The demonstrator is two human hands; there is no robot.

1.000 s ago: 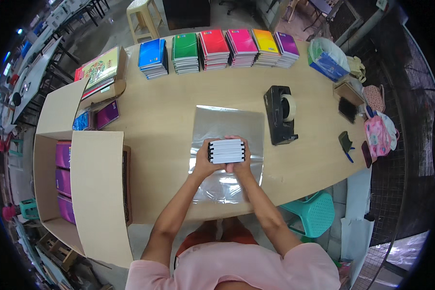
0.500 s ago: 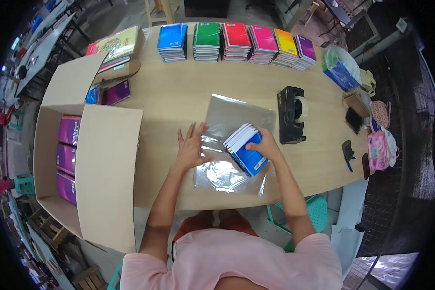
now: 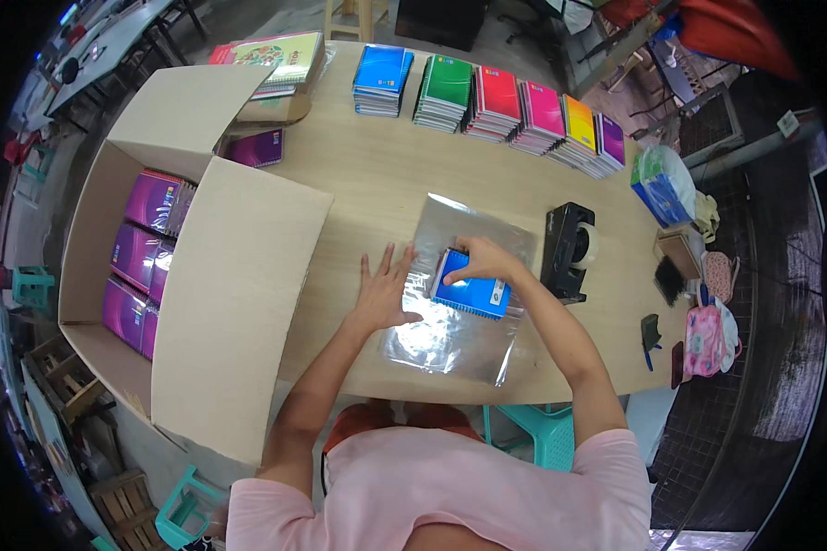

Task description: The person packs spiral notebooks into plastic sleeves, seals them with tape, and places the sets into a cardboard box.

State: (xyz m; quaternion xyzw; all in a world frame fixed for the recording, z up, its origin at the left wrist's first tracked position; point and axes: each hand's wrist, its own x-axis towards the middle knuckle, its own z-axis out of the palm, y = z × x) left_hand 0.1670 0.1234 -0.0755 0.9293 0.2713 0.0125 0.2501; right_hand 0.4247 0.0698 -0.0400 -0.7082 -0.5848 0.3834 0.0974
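Clear plastic sheets (image 3: 464,354) lie on the table in front of me. On them rests a small stack of blue spiral notebooks (image 3: 476,296), its wire edge toward me. My right hand (image 3: 489,262) grips the stack from its far side, thumb on the top cover and fingers over the far edge. Fingers spread, my left hand (image 3: 383,296) lies at the left edge of the plastic and holds nothing. A black tape dispenser (image 3: 567,257) with a roll of tape stands just right of the plastic.
Blue, green, red, pink, yellow and purple notebook stacks (image 3: 447,87) line the far edge. At left stands an open carton (image 3: 239,303) of wrapped purple notebooks (image 3: 133,248). Pouches (image 3: 705,340), a blue-green pack (image 3: 662,188) and a pen (image 3: 648,360) lie at right.
My right hand has turned the blue notebooks and brought them down flat on the plastic. The left hand stays spread at the plastic's left edge. The whole view has shifted and turned.
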